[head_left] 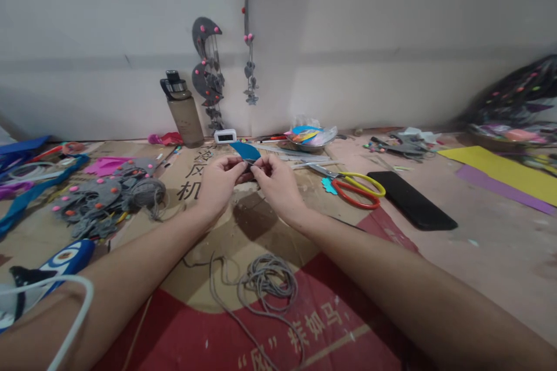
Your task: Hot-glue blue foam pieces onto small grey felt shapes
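Observation:
My left hand (223, 181) and my right hand (278, 182) meet above the cardboard, thumbs and fingers pinched together. Between them is a blue felt piece (244, 151), curved like a leaf, its upper part sticking up past the fingertips. Something thin and dark lies at the pinch, too small to make out. Below the hands, a loose coil of grey cord (272, 281) rests on the cardboard sheet (209, 295). To the right of my right hand lie scissors (359, 182) with red and yellow handles, beside a small turquoise felt scrap (329, 185).
A black phone (411, 200) lies right of the scissors. Grey felt shapes with pompoms (100, 194) and a yarn ball (148, 192) sit at left. Behind stand a water bottle (185, 116), a small white clock (225, 137) and a bowl (319, 142) of scraps. Yellow felt (505, 171) lies far right.

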Demonstrator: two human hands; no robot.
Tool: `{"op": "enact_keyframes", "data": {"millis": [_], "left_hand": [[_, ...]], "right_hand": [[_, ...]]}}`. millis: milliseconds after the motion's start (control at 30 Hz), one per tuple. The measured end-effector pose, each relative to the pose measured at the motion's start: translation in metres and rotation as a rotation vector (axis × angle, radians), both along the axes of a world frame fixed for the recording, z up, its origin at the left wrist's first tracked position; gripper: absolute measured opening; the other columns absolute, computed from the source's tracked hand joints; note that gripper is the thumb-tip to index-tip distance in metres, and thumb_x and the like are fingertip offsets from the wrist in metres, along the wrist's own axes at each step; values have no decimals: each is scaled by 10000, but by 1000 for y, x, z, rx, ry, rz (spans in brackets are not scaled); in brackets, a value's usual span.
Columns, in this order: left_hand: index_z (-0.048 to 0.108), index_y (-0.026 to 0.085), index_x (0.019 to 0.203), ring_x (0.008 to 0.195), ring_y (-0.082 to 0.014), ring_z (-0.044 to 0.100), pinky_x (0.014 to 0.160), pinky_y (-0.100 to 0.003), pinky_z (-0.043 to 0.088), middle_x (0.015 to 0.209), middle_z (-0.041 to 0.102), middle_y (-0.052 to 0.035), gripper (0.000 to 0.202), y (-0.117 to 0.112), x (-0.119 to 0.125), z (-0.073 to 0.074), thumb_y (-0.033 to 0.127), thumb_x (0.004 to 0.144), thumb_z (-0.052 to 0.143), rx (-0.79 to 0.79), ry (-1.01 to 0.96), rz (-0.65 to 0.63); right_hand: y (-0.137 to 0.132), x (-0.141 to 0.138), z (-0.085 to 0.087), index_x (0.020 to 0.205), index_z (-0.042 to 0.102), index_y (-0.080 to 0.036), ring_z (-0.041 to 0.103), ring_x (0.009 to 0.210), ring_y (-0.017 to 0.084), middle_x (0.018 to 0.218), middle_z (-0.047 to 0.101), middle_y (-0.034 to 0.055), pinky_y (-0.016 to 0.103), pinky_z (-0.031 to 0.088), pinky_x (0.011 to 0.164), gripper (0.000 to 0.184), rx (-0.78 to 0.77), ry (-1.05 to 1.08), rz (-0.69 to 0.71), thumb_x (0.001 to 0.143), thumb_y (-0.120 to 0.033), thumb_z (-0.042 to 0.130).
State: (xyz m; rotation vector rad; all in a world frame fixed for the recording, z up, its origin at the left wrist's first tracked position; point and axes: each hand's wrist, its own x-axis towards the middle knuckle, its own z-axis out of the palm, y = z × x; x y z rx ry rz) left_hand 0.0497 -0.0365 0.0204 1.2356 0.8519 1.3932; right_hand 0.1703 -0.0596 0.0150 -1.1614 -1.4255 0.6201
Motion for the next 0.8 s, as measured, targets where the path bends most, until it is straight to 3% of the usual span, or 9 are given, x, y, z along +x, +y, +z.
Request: {"op": "enact_keyframes", "data": {"millis": [233,433,800], "left_hand": [[609,129,733,677,-116,615,718,-304,534,750,625,-16,164,-5,4,1,213,632,706,-60,-41,-45],[611,129,733,712,-123,623,767,-322,523,766,628,-11,158,-9,5,0,220,643,702,-15,-67,-107],[648,110,769,709,-145,645,785,-355,533,798,664,-54,201,4,-1,-4,243,638,720,-36,-100,-7]], "right_hand": [[3,3,0,766,540,-189,483,609,110,680,547,-15,254,395,579,139,-39,107,-1,766,-324,508],[2,4,3,741,541,-183,477,606,104,664,541,-22,250,385,579,135,-48,127,-35,762,-312,509],[5,3,-5,777,546,-182,474,602,97,680,542,-29,234,396,589,186,-33,147,46,780,-360,495]]}}
